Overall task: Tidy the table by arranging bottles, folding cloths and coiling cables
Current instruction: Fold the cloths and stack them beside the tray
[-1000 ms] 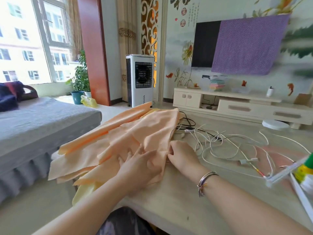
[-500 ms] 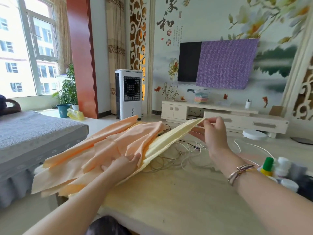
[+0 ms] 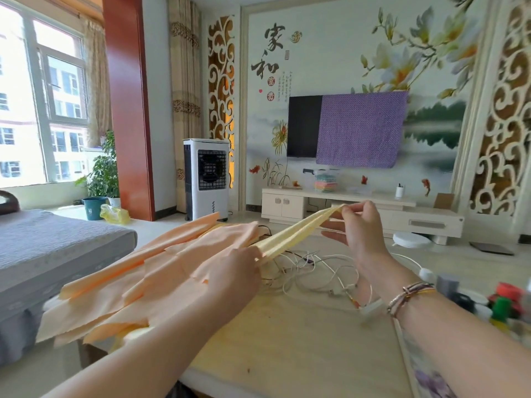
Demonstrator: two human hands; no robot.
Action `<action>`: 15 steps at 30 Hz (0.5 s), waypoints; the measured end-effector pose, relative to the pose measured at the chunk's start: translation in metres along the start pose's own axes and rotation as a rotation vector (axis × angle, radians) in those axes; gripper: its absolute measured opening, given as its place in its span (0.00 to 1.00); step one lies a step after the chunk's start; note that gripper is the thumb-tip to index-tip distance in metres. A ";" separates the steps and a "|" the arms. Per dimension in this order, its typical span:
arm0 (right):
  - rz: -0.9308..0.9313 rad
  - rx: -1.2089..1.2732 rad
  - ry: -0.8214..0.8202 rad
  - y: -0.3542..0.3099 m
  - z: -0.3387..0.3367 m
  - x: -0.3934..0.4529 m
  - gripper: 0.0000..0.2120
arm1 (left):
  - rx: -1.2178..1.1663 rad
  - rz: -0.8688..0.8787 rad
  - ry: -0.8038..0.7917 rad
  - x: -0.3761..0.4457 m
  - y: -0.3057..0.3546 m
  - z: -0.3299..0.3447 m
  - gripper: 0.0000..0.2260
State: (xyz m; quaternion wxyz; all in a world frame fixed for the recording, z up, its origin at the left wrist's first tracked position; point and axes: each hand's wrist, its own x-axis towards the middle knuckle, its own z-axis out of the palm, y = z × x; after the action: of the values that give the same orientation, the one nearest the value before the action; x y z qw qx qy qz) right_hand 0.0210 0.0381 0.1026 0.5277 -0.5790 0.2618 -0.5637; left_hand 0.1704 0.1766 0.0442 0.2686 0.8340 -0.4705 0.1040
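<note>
Head view: the yellow cloth point(image 3: 298, 231) is being held stretched above the table point(image 3: 287, 340), pinched far-right by the right hand point(image 3: 362, 225) and gripped nearer by the left hand point(image 3: 232, 277).

Yellow cloth point(image 3: 290, 235) taut (lifted), peach cloths point(image 3: 161, 271) heaped.

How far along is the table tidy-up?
Done: nothing looks finished. In hand: the right hand pinches a corner of the yellow cloth and lifts it, while the left hand grips its other end at the heap of orange cloths, all unfolded. Left: the white cables lie tangled on the table, and the bottles sit bunched at its right edge.
</note>
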 end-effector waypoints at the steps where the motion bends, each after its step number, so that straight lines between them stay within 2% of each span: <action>1: -0.057 -0.113 0.038 -0.001 -0.004 0.001 0.07 | -0.006 -0.045 -0.002 0.002 -0.005 -0.004 0.12; 3: -0.177 -0.383 0.099 -0.005 -0.014 0.004 0.06 | -0.102 -0.063 0.019 0.009 -0.012 -0.012 0.08; 4: -0.197 -0.430 0.101 -0.007 -0.018 0.006 0.04 | -0.171 -0.042 0.037 0.014 -0.012 -0.016 0.08; 5: -0.183 -0.396 0.074 -0.010 -0.021 0.007 0.03 | -0.238 -0.001 0.047 0.019 -0.011 -0.022 0.08; 7: -0.053 -0.139 -0.082 -0.017 -0.021 0.005 0.05 | -0.396 0.096 -0.020 0.029 -0.005 -0.033 0.09; 9: 0.077 0.059 -0.213 -0.022 -0.014 0.001 0.06 | -0.571 0.167 -0.222 0.034 0.006 -0.049 0.14; 12: 0.068 -0.274 -0.277 -0.022 -0.005 -0.005 0.06 | -0.634 0.201 -0.445 0.038 0.010 -0.071 0.18; 14: -0.025 -0.471 -0.383 -0.021 -0.003 -0.010 0.07 | -0.563 0.227 -0.481 0.038 0.005 -0.081 0.22; 15: -0.080 -0.526 -0.458 -0.019 -0.002 -0.011 0.11 | -0.500 0.236 -0.493 0.038 0.000 -0.084 0.24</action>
State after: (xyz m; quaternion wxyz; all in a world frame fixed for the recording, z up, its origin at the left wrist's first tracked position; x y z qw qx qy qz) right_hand 0.0112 0.0529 0.1152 0.3829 -0.8163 0.2503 -0.3527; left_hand 0.1977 0.1948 0.1306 0.3289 0.6825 -0.6250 -0.1878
